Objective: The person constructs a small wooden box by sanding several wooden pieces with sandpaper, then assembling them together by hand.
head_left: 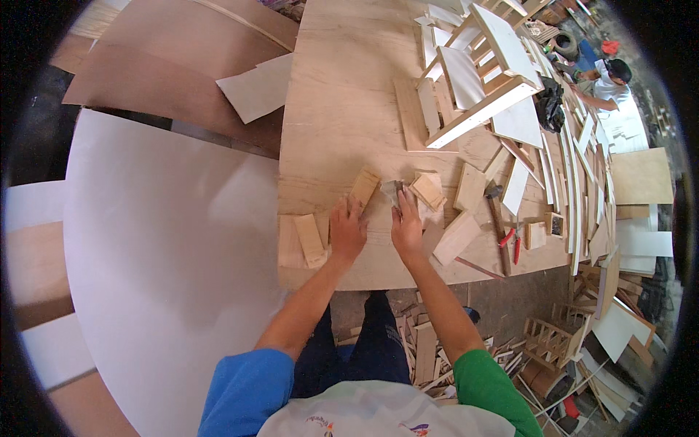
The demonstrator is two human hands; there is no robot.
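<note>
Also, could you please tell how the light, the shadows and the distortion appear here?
In the head view, fisheye distortion bows the left edge of the white panel; soft shadows lie across that panel; beside the co-worker at right, the picture looks washed out.

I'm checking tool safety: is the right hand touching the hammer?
Apart. The head view shows the right hand well left of the hammer, with a wooden block lying between them.
</note>
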